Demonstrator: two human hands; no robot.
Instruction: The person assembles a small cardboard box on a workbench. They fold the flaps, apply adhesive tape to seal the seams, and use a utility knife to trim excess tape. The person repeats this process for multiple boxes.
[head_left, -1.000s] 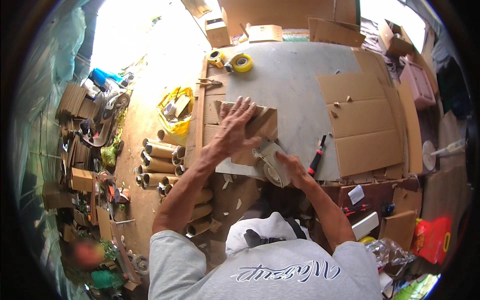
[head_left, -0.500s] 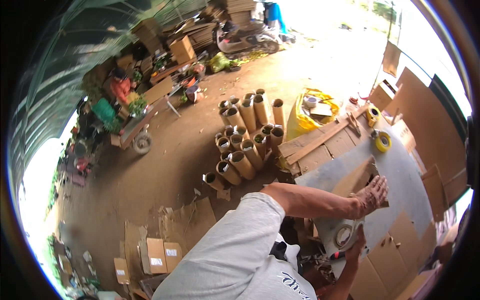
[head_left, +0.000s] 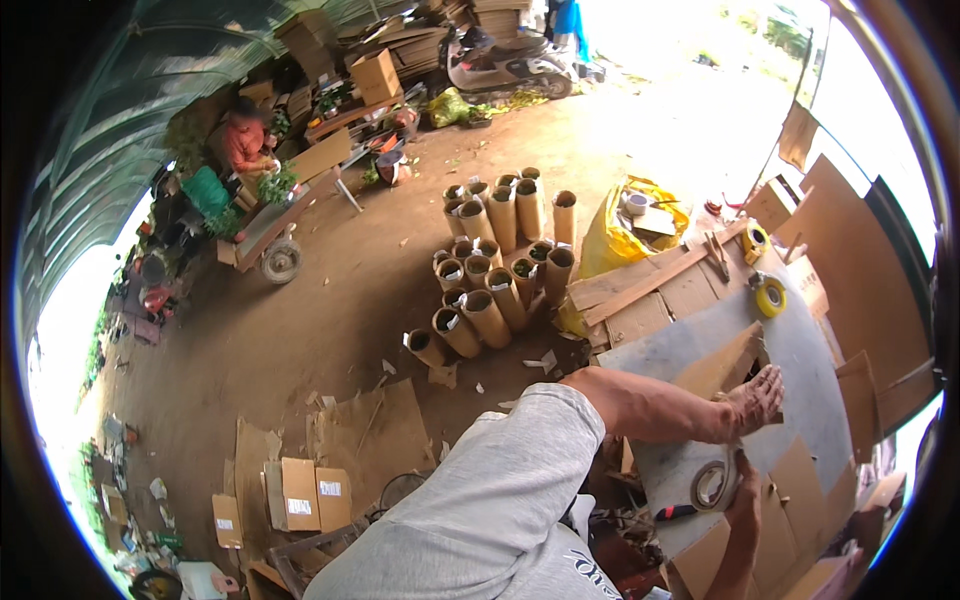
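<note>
My left hand (head_left: pixel 756 400) lies flat over the near end of a brown cardboard piece (head_left: pixel 715 363) folded into a box-like shape, fingers stretched out and pressing its edge. The cardboard rests on a grey tabletop (head_left: pixel 805 350). Just below, my right hand (head_left: pixel 745 490) is closed at the side of a roll of tape (head_left: pixel 709 487), with its fingers partly hidden. A cutter knife with a red and black handle (head_left: pixel 676 512) lies left of the roll. Flattened cardboard (head_left: pixel 795 490) covers the table's near right part.
Several upright cardboard tubes (head_left: pixel 485 310) stand on the dirt floor. A yellow sack (head_left: pixel 610 245) leans by the table's far edge, near yellow tape rolls (head_left: pixel 770 297). A person (head_left: pixel 247 145) works with plants beside a cart (head_left: pixel 285 225). Small boxes (head_left: pixel 300 490) lie lower left.
My right hand and the tape roll have shifted slightly right and nearer to me. My left hand stays pressed on the cardboard. The whole view has tilted a little.
</note>
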